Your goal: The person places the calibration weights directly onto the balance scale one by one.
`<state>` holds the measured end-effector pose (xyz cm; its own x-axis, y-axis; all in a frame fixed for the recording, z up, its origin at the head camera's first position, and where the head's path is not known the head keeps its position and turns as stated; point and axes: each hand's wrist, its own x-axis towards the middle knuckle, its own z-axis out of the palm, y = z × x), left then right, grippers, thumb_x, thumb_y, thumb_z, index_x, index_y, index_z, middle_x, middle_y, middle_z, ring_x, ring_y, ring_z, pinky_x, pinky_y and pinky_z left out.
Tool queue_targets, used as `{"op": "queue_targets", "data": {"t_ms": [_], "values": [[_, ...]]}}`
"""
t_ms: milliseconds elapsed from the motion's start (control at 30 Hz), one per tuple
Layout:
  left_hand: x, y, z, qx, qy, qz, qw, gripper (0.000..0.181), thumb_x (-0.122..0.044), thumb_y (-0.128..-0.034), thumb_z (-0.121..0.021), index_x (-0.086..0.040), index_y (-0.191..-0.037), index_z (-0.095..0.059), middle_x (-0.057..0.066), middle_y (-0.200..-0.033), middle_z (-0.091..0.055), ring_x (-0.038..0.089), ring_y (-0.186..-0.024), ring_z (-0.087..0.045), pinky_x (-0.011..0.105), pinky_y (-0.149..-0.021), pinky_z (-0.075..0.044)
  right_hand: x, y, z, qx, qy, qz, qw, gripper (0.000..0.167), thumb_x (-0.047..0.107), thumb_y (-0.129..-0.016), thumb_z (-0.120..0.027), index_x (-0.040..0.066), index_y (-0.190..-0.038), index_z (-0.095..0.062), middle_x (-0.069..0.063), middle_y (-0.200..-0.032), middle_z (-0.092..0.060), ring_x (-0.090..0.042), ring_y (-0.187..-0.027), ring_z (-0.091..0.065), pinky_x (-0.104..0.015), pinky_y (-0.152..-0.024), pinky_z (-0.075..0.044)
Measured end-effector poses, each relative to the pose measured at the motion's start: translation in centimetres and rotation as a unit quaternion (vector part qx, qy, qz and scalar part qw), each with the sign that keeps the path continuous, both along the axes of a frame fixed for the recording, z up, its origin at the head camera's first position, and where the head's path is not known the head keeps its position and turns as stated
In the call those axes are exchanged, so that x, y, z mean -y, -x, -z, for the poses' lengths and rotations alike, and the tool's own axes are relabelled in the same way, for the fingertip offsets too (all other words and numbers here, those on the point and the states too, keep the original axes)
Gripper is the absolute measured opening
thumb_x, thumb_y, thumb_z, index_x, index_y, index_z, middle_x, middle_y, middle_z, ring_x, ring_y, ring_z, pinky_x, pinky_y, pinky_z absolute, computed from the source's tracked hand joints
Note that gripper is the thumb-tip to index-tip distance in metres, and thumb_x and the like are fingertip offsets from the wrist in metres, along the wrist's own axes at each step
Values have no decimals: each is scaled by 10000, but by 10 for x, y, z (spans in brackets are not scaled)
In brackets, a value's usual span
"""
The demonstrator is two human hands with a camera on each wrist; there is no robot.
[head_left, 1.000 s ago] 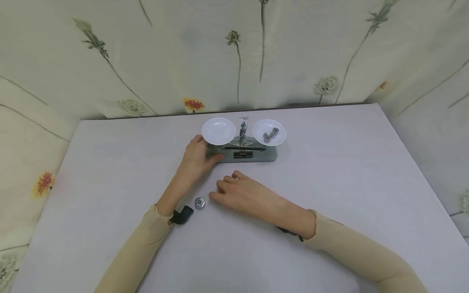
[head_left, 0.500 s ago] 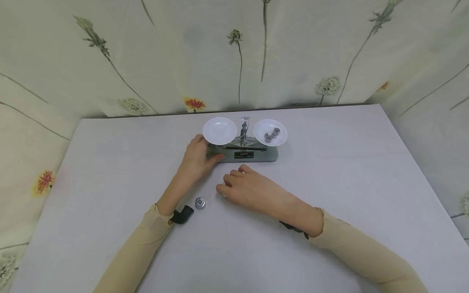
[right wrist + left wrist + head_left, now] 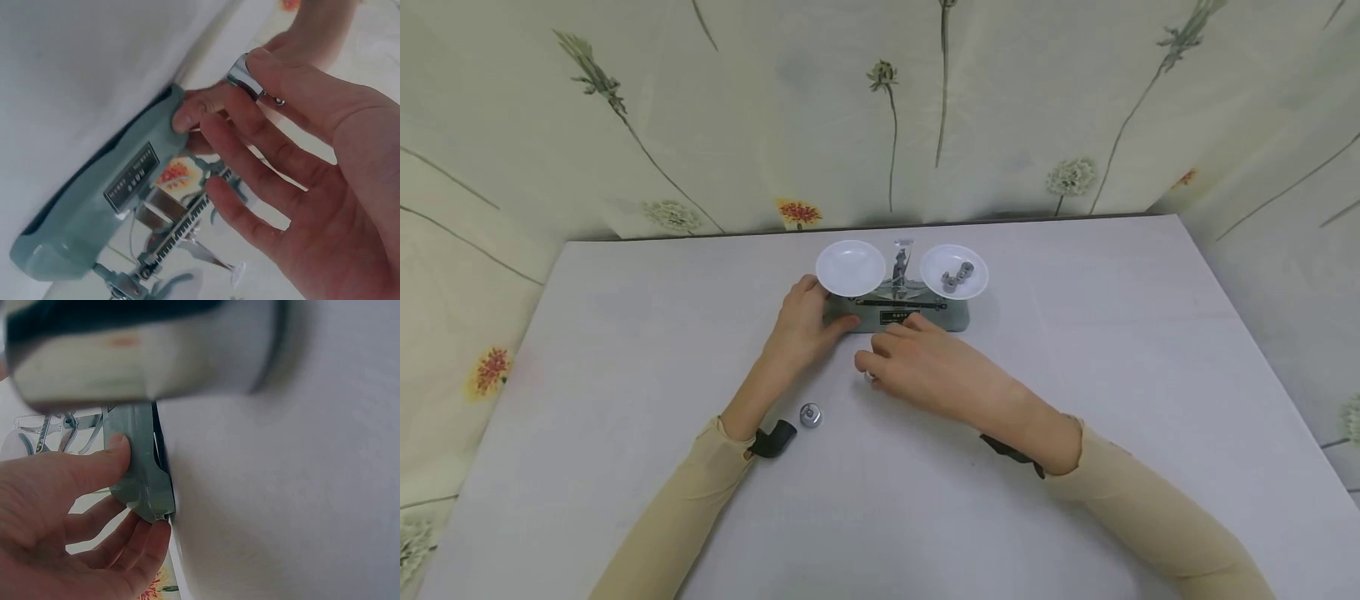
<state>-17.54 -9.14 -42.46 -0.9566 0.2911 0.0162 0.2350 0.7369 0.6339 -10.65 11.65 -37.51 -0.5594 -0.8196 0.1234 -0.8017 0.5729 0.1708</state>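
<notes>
A green balance scale stands near the back of the table. My left hand grips the left end of its base; in the left wrist view the thumb lies on one side of the base and the fingers on the other. Between thumb and index finger, my right hand pinches a shiny metal weight just in front of the scale. In the right pan lie small metal weights, while the left pan is bare. Another metal weight stands on the table by my left wrist.
White cloth covers the table. Behind its back edge hangs a flower-patterned curtain, which also runs along both sides. A black wrist mount sticks out from my left wrist, close to the loose weight.
My right hand has moved up and to the right with the weight, from beside the loose weight to the front of the scale. The left hand has kept its hold on the base.
</notes>
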Motion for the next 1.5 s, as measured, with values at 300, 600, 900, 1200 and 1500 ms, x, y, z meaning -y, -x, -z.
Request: {"op": "queue_targets", "data": {"t_ms": [300, 600, 900, 1200, 1500], "values": [[1, 2, 3, -117, 40, 22, 9999, 694, -229, -945, -847, 24, -1514, -542, 267, -1452, -622, 434, -1393, -586, 559, -1203, -493, -5, 8, -17, -166, 167, 87, 9997, 181, 285, -979, -808, 181, -1064, -686, 26, -903, -670, -171, -888, -651, -343, -863, -527], [1, 1, 3, -165, -36, 67, 9998, 679, -211, -943, -848, 51, -1496, -555, 274, -1468, -619, 434, -1421, -568, 559, -1225, -477, -10, 10, -34, -199, 326, 115, 9992, 207, 303, -997, -791, 146, -1056, -669, 22, -897, -656, -180, -907, -666, -385, -903, -556], [1, 2, 4, -121, -31, 60, 9999, 684, -224, -941, -851, 31, -1503, -557, 252, -1476, -620, 422, -1428, -564, 548, -1235, -472, -15, 16, -46, -313, 373, 103, 9988, 216, 287, -993, -799, 137, -1070, -664, 12, -899, -654, -183, -885, -660, -392, -902, -572], [1, 2, 1, -148, 35, 90, 9998, 670, -227, -935, -854, 46, -1479, -573, 266, -1462, -637, 430, -1421, -570, 552, -1225, -478, -16, 23, -51, -349, 423, 85, 9985, 225, 281, -984, -811, 143, -1076, -657, 7, -897, -642, -181, -871, -633, -374, -882, -555], [1, 2, 2, -125, 84, 100, 9998, 661, -239, -946, -845, 36, -1481, -571, 252, -1466, -642, 423, -1425, -564, 547, -1230, -470, -11, 30, -55, -491, 401, 79, 9980, 231, 305, -994, -796, 138, -1072, -658, -1, -861, -613, -194, -817, -603, -368, -881, -550]]}}
